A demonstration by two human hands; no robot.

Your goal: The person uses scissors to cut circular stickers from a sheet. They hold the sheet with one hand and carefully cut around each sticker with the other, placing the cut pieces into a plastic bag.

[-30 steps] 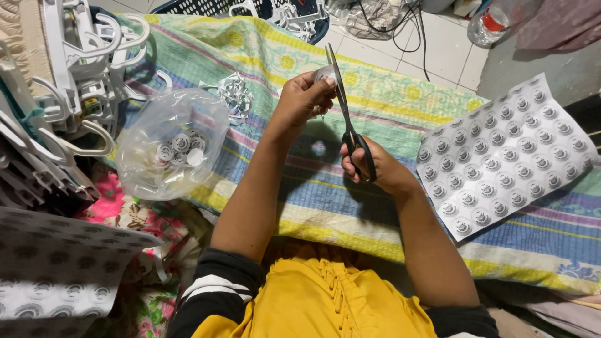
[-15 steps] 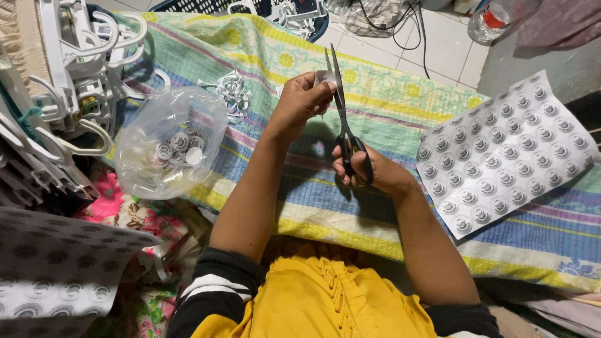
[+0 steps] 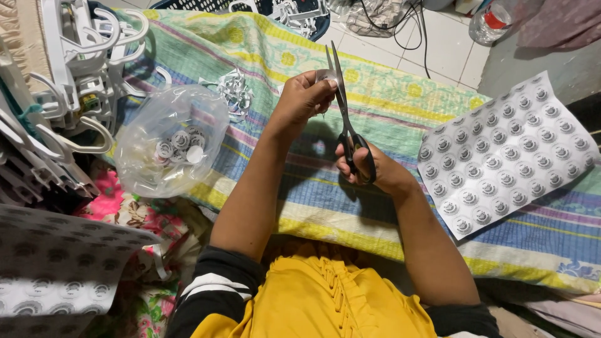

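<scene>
A striped blanket (image 3: 400, 206) in green, yellow and blue covers most of the space in front of the person, spread out flat like a work surface. On its right side lies a big white sheet (image 3: 507, 156) printed with rows of round labels, one corner hanging toward the tiled floor. A second printed sheet (image 3: 56, 269) sits at the lower left, partly over a flowered cloth. Up in the left corner there is a heap of white plastic hangers (image 3: 75, 81), tangled together. Just beside the heap, on the blanket, rests a clear plastic bag (image 3: 169, 141) with a handful of cut round labels inside it. A little pile of white paper scraps (image 3: 235, 91) lies just beyond the bag.

Over the middle of the blanket the person holds both arms out. The right hand (image 3: 369, 169) has its fingers through the black handles of a pair of scissors (image 3: 344, 106), gripping them firmly; the blades point up and away and stand a little apart at the tips. The left hand (image 3: 303, 100) is curled, with the fingertips pinched narrowly on a small round label (image 3: 327, 77), held right against the scissor blades. The label is small and partly hidden by the fingers, so I cannot tell how far it is cut.
</scene>
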